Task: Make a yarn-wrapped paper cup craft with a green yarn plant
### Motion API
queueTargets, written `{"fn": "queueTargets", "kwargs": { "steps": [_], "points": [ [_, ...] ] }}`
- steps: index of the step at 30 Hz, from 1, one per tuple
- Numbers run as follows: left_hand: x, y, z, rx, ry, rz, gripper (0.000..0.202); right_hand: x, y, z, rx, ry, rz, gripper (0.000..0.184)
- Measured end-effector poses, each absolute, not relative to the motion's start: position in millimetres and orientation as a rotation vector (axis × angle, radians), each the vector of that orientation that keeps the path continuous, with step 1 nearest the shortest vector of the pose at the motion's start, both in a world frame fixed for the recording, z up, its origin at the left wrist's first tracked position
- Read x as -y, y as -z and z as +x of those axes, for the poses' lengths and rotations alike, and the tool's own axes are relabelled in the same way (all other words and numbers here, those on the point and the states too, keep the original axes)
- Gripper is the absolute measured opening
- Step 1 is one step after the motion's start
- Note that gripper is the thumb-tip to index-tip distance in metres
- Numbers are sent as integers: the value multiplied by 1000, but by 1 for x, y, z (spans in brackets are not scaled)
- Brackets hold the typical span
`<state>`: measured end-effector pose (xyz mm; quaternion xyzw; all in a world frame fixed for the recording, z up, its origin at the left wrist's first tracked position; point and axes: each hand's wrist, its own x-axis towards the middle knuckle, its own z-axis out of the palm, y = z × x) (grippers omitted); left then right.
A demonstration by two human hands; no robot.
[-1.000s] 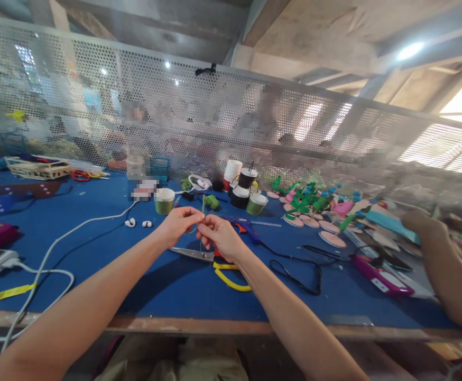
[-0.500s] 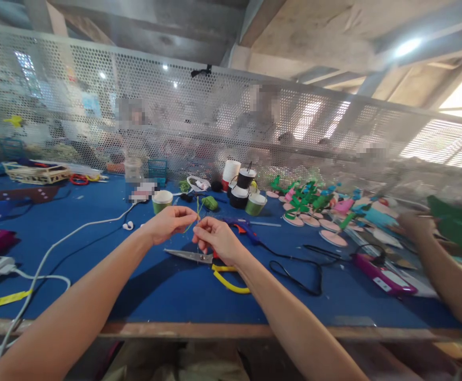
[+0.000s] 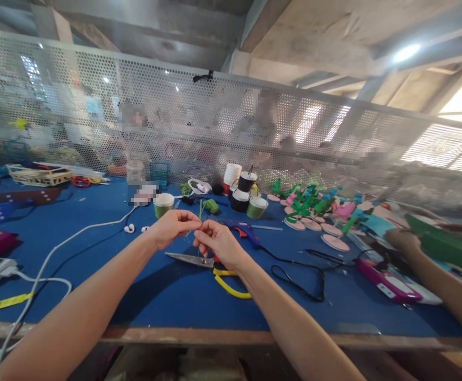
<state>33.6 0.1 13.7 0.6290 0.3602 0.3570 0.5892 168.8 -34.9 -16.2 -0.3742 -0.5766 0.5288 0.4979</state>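
My left hand (image 3: 175, 227) and my right hand (image 3: 219, 241) meet fingertip to fingertip over the table, both in a pinch. Between them they grip a thin green yarn strand (image 3: 201, 207), whose loose end stands up above the fingers. Just behind lies a small ball of green yarn (image 3: 212, 206). Beneath my right hand rest scissors (image 3: 191, 259) with yellow handles, blades pointing left. A blue glue gun (image 3: 250, 235) lies to the right of that hand, its black cord trailing off.
Green cups (image 3: 257, 207) and black ones stand behind my hands. Several green figures on pink discs (image 3: 335, 243) crowd the right, near a purple power strip (image 3: 387, 280). A co-worker's hand (image 3: 407, 241) holds a green sheet (image 3: 445, 246). A white cable (image 3: 84, 227) crosses the left side.
My hands have come closer together, fingertips now touching around the green strand. At right, the co-worker's hand has shifted left with the green sheet.
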Motion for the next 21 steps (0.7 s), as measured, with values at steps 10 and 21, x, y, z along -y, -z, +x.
{"fn": "queueTargets", "kwargs": {
  "steps": [10, 21],
  "points": [
    [3, -18, 29, -766, -713, 1520, 16, 29, 9, 184, 1444, -1131, -984, 32],
    [2, -7, 35, -764, -552, 1614, 13, 26, 13, 190, 1481, -1093, -988, 30]
  ]
}}
